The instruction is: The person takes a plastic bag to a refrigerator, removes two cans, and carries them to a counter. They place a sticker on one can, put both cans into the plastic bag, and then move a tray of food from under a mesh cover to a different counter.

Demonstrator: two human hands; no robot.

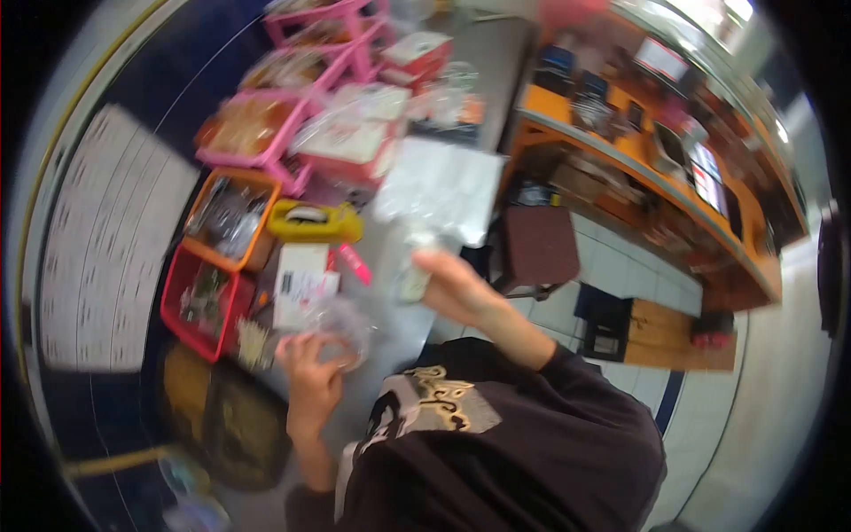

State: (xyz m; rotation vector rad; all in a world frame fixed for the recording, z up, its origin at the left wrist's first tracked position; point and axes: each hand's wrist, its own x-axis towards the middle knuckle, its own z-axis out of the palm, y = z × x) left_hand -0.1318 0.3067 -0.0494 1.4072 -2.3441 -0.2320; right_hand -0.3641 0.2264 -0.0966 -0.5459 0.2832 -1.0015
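Observation:
My left hand [312, 362] is at the near left part of the metal table, its fingers curled on the edge of a clear plastic bag [344, 326]. The bag looks crumpled and rounded. Farther right, my right hand [454, 285] is raised, with thumb and fingers closed at a small clear packet [412, 282] that has something pale in it. Motion blurs this packet, so its contents cannot be made out. Between the hands and the bins lie a white box with a printed label [300, 284] and a pink cutter-like tool [355, 263].
A yellow tape dispenser [315, 222] stands beside an orange bin [222, 217] and a red bin [208, 306]. Pink racks [284, 146] hold bagged goods. A white plastic sheet [443, 182] lies at the far side. A brown stool [539, 244] and an orange desk [612, 133] are to the right.

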